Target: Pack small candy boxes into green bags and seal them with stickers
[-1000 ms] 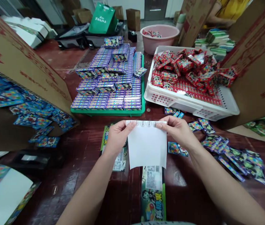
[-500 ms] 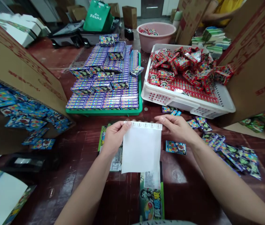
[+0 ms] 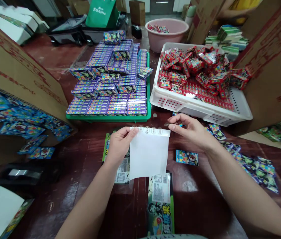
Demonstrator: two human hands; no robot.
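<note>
My left hand pinches the top left corner of a white sheet of round stickers. A row of clear round seals with dark print runs along the sheet's upper edge. Just right of that edge, my right hand has thumb and forefinger closed on a small round clear sticker. Below the sheet lies a flat green-and-black candy box with a white printed label. Another such box is partly hidden behind my left hand. A blue candy packet lies below my right hand.
A green tray bears stacked purple candy boxes. The white basket holds red boxes, with a pink tub behind. Tall cartons flank the table. Purple packets lie at right, blue packets in the left carton.
My right hand has moved slightly right and up, away from the sheet, with the rightmost sticker between its fingers. The sheet has tilted a little in my left hand.
</note>
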